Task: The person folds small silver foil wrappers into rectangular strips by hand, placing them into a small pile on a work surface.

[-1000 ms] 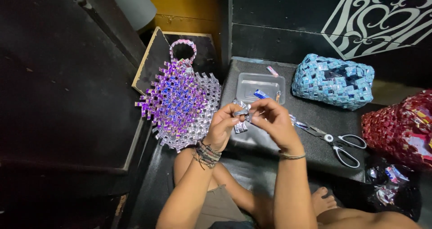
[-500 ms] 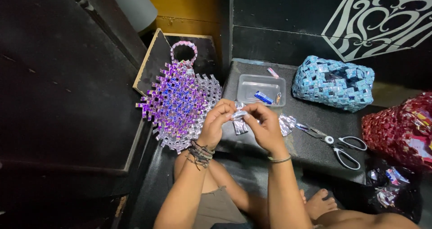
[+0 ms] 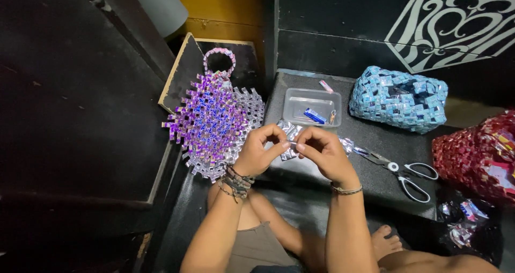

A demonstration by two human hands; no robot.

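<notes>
Foil strip (image 3: pixel 292 144) between pinched fingers (image 3: pixel 283 143).

A small folded silvery wrapper strip (image 3: pixel 292 144) pinched level between both hands' fingertips.

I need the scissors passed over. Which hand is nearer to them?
Right. The right hand is just left of the scissors on the black surface; the left hand is farther left, beside the purple woven piece.

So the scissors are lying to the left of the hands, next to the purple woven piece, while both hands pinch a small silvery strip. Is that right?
Not quite. The scissors lie to the right of the hands, on the dark mat, far from the purple woven piece. The head view shows it. The left hand and right hand do pinch a small silvery strip.
</notes>
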